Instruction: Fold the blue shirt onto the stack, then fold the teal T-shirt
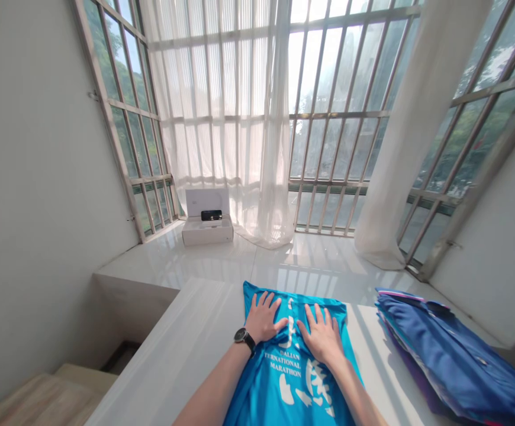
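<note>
A bright blue T-shirt (pixel 304 396) with white lettering, part of it reading "DALIAN" and "MARATHON", lies spread over the white surface. Its near end runs out of the bottom of the view. On its upper left part rests my left hand (pixel 264 316), fingers spread and palm down, with a dark-strapped watch on the wrist. My right hand (pixel 322 334) lies flat on the upper right part, its fingers also apart. Small creases show in the cloth between and around the hands. Neither hand grips the fabric.
To the right is a stack of folded clothes (pixel 453 355), dark blue on top. An open white box (pixel 208 232) holding a black object stands by the window at back left. White curtains (pixel 257 148) hang down to the ledge. The white surface (pixel 169 343) drops away at left.
</note>
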`<state>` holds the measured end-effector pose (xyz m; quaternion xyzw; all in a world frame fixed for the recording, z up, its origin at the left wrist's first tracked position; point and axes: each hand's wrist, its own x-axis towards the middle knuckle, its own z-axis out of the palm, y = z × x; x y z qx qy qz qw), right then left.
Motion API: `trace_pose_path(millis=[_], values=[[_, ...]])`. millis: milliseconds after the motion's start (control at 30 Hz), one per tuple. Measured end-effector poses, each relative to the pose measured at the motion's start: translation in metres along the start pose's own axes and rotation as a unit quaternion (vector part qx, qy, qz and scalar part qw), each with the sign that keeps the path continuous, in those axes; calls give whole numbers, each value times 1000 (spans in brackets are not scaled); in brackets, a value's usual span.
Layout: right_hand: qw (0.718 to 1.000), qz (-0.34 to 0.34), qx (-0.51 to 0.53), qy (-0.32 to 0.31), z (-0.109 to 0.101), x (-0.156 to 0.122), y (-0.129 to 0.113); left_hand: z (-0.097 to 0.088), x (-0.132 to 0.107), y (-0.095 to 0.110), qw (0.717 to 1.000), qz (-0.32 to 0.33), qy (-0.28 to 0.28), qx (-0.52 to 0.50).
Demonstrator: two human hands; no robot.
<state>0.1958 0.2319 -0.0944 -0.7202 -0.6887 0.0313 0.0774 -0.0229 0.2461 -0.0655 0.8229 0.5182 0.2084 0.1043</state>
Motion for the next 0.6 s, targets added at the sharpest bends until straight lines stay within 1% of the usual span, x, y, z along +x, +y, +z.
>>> trace_pose_path(millis=[67, 133, 200, 233, 267, 300, 367, 400, 467, 533, 567, 600], values=[[1000, -10, 17, 8, -3, -1, 1, -3, 1, 1, 999, -14, 21, -25], [999, -23, 40, 20, -8, -4, 2, -10, -3, 1, 998, -33, 35, -36], [996, -39, 68, 42, -16, -9, 4, -23, -20, 1, 997, -50, 47, -38], [994, -50, 83, 57, -21, -14, 4, -31, -35, 0, 996, -55, 54, -44], [990, -62, 99, 73, -26, -20, 3, -40, -56, -1, 995, -58, 61, -50], [986, -78, 116, 89, -31, -28, 0, -49, -81, -3, 993, -58, 75, -67], [975, -118, 154, 112, -40, -52, -11, -64, -144, -3, 989, -55, 89, -102], [967, -142, 174, 117, -45, -67, -20, -69, -180, -3, 984, -75, 114, -111], [951, -193, 212, 114, -54, -103, -41, -72, -253, 2, 971, -128, 166, -118], [932, -245, 250, 98, -64, -145, -62, -65, -318, 12, 950, -201, 203, -124], [918, -272, 276, 85, -68, -166, -71, -60, -344, 18, 929, -255, 239, -119], [894, -299, 328, 58, -72, -187, -79, -53, -366, 24, 902, -324, 265, -107]])
